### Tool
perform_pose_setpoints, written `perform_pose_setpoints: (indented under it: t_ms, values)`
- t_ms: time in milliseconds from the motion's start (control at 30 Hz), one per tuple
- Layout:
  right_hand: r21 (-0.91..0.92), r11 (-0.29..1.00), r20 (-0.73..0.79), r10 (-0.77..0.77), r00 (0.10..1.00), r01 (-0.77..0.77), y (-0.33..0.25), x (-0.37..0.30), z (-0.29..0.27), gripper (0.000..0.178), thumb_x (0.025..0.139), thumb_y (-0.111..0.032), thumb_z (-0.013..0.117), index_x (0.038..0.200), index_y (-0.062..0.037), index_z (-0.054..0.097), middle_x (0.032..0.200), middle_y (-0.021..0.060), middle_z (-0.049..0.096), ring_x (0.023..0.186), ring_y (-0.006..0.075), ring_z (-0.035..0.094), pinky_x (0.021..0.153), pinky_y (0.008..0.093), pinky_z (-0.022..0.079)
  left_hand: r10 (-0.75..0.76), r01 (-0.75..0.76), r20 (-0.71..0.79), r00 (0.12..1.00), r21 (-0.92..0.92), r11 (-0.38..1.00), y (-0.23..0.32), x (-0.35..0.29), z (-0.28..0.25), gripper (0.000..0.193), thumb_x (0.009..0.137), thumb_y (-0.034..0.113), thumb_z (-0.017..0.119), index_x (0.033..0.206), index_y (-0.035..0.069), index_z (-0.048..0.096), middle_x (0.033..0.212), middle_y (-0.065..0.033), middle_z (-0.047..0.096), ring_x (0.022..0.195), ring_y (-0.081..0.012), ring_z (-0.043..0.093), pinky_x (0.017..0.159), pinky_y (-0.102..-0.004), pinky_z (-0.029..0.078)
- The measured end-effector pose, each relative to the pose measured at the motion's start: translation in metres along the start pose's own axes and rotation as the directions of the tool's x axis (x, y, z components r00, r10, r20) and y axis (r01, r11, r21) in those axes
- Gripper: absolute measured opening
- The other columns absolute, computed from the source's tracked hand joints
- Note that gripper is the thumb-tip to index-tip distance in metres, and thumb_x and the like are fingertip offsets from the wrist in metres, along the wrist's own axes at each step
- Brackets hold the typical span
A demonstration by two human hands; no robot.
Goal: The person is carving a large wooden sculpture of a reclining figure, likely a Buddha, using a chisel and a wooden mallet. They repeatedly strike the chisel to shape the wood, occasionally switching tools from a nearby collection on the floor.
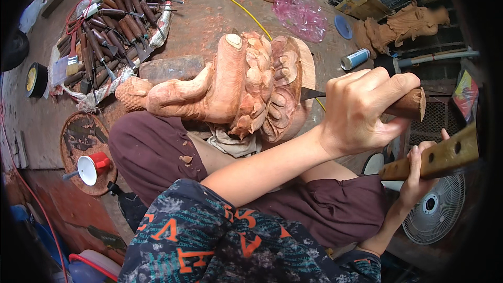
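Observation:
A reddish wood carving of a seated figure (225,81) lies on its side before me. Its knobbly head points left and its petalled base (283,110) points right. My left hand (361,107) is closed around the thick wooden handle of a chisel (313,93). The chisel's dark blade reaches the base's edge; whether its tip bites into the wood I cannot tell. At the lower right, my right hand (416,170) has its fingers around a wooden bar with round holes (453,152). That bar is apart from the chisel handle.
Many wooden-handled chisels (118,29) fill a round tray at the upper left, with a brush (65,68). A red cup (91,167) stands left of my knee. A spray can (355,59), another carving (403,26) and a fan (435,207) are on the right. A yellow cord (236,2) crosses behind.

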State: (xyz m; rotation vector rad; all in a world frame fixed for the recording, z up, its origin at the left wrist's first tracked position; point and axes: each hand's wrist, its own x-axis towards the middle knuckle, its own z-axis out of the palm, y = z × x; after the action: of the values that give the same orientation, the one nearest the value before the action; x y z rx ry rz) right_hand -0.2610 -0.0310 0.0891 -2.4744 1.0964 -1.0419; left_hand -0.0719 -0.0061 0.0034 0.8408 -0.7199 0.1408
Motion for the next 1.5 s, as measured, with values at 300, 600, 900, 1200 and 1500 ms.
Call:
perform_pose_setpoints:
  t_ms: [300, 600, 900, 1200, 1500]
  values:
    - [0.033, 0.999, 0.011, 0.001, 1.0, -0.002, -0.013, 0.0, 0.005, 0.052, 0.082, 0.005, 0.059, 0.13, 0.0031, 0.04, 0.087, 0.0048, 0.05, 0.079, 0.0122, 0.05, 0.076, 0.025, 0.042, -0.052, 0.05, 0.118, 0.992, 0.019, 0.999, 0.003, 0.001, -0.009, 0.045, 0.058, 0.011, 0.075, 0.102, 0.013, 0.066, 0.083, -0.0086, 0.067, 0.069, -0.0268, 0.065, 0.062, -0.0331, 0.053]
    - [0.116, 0.992, -0.018, 0.058, 0.998, -0.055, -0.005, 0.001, 0.002, 0.044, 0.085, 0.001, 0.059, 0.127, 0.0024, 0.045, 0.087, 0.0032, 0.049, 0.078, 0.0092, 0.048, 0.074, 0.0203, 0.039, -0.057, 0.053, 0.142, 0.988, 0.035, 0.998, 0.003, -0.002, -0.009, 0.045, 0.058, 0.013, 0.074, 0.102, 0.013, 0.067, 0.079, -0.0075, 0.066, 0.063, -0.0247, 0.063, 0.057, -0.0331, 0.05]
    - [0.132, 0.989, -0.004, 0.068, 0.998, -0.067, -0.005, 0.002, 0.004, 0.054, 0.083, 0.005, 0.059, 0.132, 0.0006, 0.038, 0.086, 0.003, 0.048, 0.075, 0.0095, 0.046, 0.072, 0.0217, 0.041, -0.046, 0.038, 0.164, 0.985, 0.051, 0.998, 0.001, -0.003, -0.011, 0.044, 0.058, 0.014, 0.074, 0.101, 0.013, 0.066, 0.075, -0.007, 0.064, 0.061, -0.0244, 0.062, 0.055, -0.0333, 0.05]
    - [-0.017, 1.0, -0.007, 0.022, 1.0, -0.022, 0.003, 0.002, 0.006, 0.049, 0.082, 0.007, 0.061, 0.128, 0.0027, 0.045, 0.086, 0.0011, 0.049, 0.076, 0.0074, 0.047, 0.072, 0.02, 0.04, -0.029, 0.025, 0.14, 0.99, 0.03, 0.999, -0.002, -0.001, -0.013, 0.045, 0.058, 0.013, 0.074, 0.102, 0.012, 0.066, 0.073, -0.0065, 0.062, 0.061, -0.0251, 0.061, 0.055, -0.0336, 0.049]
    - [-0.021, 0.999, 0.088, 0.042, 0.995, -0.04, 0.002, -0.002, 0.007, 0.048, 0.082, 0.004, 0.064, 0.126, 0.0069, 0.045, 0.091, 0.0034, 0.051, 0.086, 0.0109, 0.05, 0.086, 0.0263, 0.041, 0.093, -0.113, 0.188, 0.978, 0.099, 0.989, 0.011, -0.01, -0.007, 0.06, 0.055, 0.023, 0.075, 0.113, 0.015, 0.066, 0.064, -0.0007, 0.047, 0.056, -0.019, 0.054, 0.05, -0.031, 0.044]
